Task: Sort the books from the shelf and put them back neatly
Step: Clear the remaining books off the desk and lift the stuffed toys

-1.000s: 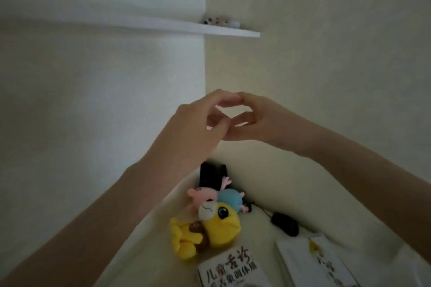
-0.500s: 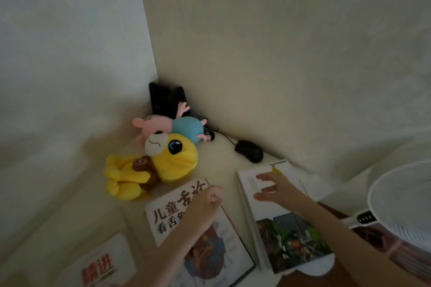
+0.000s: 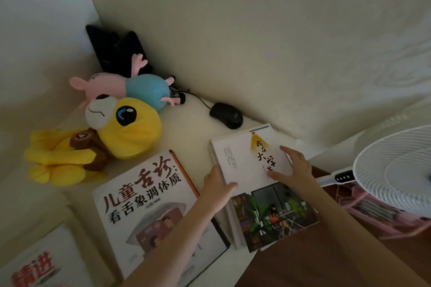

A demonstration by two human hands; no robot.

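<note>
rack: pink rack (image 3: 405,221) off the counter's right edge, under the fan (image 3: 396,170). I see a flat stack of thin printed items (image 3: 373,208) in it; too blurred to say what they are.
left hand: left hand (image 3: 219,190) on the left edge of the white-cover book (image 3: 238,158), thumb lying on the cover. Can't tell if the fingers curl under the edge.
right hand: right hand (image 3: 293,168) flat on the same cover, fingers spread and straight. Pressing, not gripping.
hands: apart, one at each side of that book.
task book: near the counter's right edge, face up, and more page edges show under it.
other books: big book with black and red title (image 3: 149,193) just left of it, face up. Red-title book (image 3: 39,263) at the counter's near left.
counter: white counter (image 3: 191,128) set into a wall corner. Yellow plush (image 3: 126,128) and pig plush (image 3: 140,88) touching, toward the back. Black mouse (image 3: 226,112) against the right wall.
room: dim, plain pale walls.
</note>
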